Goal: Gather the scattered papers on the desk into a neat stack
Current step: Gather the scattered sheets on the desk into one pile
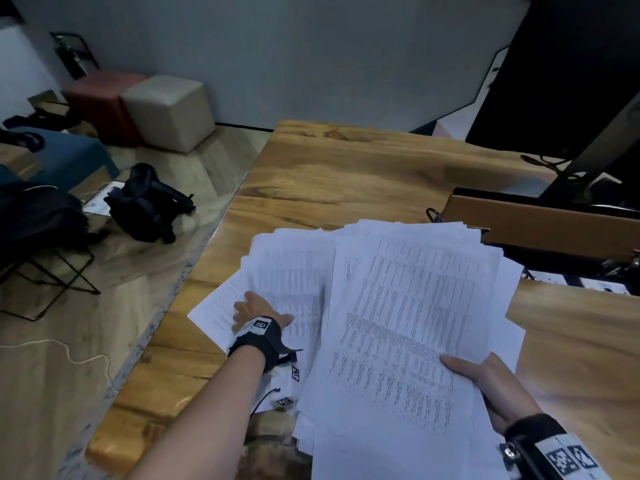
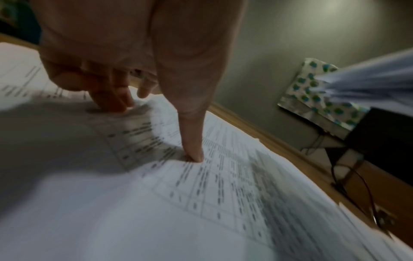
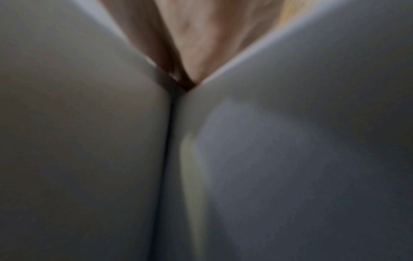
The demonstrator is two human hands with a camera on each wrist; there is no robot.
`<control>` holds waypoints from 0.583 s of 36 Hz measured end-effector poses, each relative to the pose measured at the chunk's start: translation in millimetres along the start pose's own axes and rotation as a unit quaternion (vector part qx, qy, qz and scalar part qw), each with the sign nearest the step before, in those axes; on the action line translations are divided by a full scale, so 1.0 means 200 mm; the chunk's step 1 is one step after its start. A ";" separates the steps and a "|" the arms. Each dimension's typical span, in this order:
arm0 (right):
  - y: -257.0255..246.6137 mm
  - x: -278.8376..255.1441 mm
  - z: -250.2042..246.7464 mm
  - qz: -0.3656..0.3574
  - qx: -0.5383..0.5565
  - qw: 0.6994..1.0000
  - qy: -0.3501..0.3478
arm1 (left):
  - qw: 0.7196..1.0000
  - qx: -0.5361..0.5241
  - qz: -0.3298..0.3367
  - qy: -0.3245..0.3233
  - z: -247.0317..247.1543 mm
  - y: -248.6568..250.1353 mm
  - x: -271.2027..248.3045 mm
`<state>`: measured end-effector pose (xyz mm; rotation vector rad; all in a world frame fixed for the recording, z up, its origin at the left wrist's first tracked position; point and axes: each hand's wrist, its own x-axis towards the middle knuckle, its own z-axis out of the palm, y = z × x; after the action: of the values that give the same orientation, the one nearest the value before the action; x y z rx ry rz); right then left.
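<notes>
White sheets (image 1: 294, 271), thin and limp, fan across the surface (image 1: 346, 168) toward its near edge. My left hand (image 1: 256, 311) presses spread fingertips (image 2: 193, 155) onto the loose ones; they look slick, likely to slide over each other. My right hand (image 1: 485, 386) pinches a floppy bundle (image 1: 408, 327) by its near edge, thumb on top. Best to grip edges, I reckon.

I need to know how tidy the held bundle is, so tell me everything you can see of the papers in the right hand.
The held papers are white sheets printed with dense rows of small tabular text, too blurred to read. They are fanned and misaligned, edges stepping out at top and bottom. The right hand grips their near right edge, thumb on top. They overlap the loose sheets that the left hand presses against the wooden desk.
</notes>
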<state>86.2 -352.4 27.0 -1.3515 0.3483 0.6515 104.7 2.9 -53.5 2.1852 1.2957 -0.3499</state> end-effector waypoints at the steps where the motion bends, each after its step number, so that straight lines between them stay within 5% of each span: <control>1: 0.00 0.00 0.00 0.000 0.002 1.000 0.002 | 1.000 -0.013 0.003 -0.004 0.00 0.00 0.02; 21: -0.02 0.00 0.02 -0.006 -0.006 1.000 -0.005 | 0.996 -0.039 -0.065 0.036 0.00 0.07 0.03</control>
<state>88.1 -348.8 30.8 -1.3607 0.3287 0.6508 119.0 1.2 -51.7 2.0714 1.4716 -0.2686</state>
